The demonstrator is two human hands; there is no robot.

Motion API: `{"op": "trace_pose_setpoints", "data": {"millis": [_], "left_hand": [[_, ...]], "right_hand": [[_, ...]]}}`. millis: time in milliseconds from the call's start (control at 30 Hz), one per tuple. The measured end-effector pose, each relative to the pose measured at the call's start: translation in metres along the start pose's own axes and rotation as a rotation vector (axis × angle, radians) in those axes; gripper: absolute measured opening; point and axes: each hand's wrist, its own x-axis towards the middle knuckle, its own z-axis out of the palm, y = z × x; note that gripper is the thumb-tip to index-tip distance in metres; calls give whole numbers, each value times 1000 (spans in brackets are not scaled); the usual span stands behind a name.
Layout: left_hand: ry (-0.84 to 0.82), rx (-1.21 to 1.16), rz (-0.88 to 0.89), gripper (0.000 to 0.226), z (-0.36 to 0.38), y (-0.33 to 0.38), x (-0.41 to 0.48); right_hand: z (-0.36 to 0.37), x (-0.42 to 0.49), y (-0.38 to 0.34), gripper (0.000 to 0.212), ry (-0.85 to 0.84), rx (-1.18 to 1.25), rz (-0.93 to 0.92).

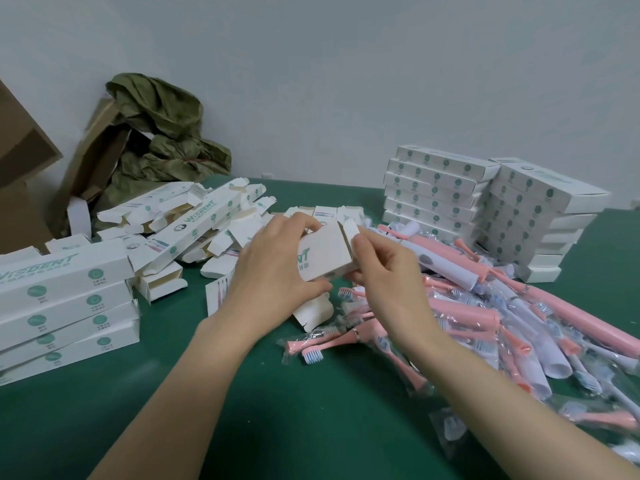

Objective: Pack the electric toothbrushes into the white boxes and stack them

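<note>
I hold one white toothbrush box point(325, 252) above the middle of the green table point(242, 403). My left hand point(277, 268) grips its body from the left, fingers over the top and thumb beneath. My right hand point(384, 268) pinches the box's far end, where the end flaps point(349, 230) stand open. A heap of pink and white electric toothbrushes point(485, 306) in clear wrap lies right of my hands. Closed boxes form a stack at the left point(65, 313) and taller stacks at the back right point(485, 206).
A jumble of open empty boxes point(194, 220) lies behind my left hand. Brown cartons point(93, 157) and a crumpled green bag point(166, 133) lean on the wall at the back left. Loose pink brush heads point(311, 348) lie just under my hands.
</note>
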Motion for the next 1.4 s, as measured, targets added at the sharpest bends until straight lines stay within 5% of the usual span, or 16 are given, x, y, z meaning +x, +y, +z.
{"op": "trace_pose_setpoints", "data": {"millis": [467, 667, 833, 1000, 1067, 1167, 1267, 1400], "left_hand": [[129, -137, -8, 62, 12, 12, -6], [175, -158, -28, 60, 11, 13, -5], [202, -165, -29, 55, 16, 12, -5], [227, -182, 48, 68, 9, 22, -5], [227, -107, 105, 74, -8, 23, 0], [264, 78, 98, 74, -55, 4, 13], [164, 278, -3, 66, -116, -28, 20], [-161, 427, -189, 52, -185, -69, 18]], "right_hand": [[-3, -5, 6, 28, 81, -281, -204], [3, -10, 10, 44, 91, -317, -248], [9, -17, 12, 50, -67, -433, -236], [-11, -9, 2, 53, 45, -295, -232], [-20, -5, -4, 45, 112, -196, -206], [-20, 4, -3, 25, -59, -335, -95], [-10, 6, 6, 20, -280, -647, -30], [-4, 4, 12, 18, -361, -807, -44]]}}
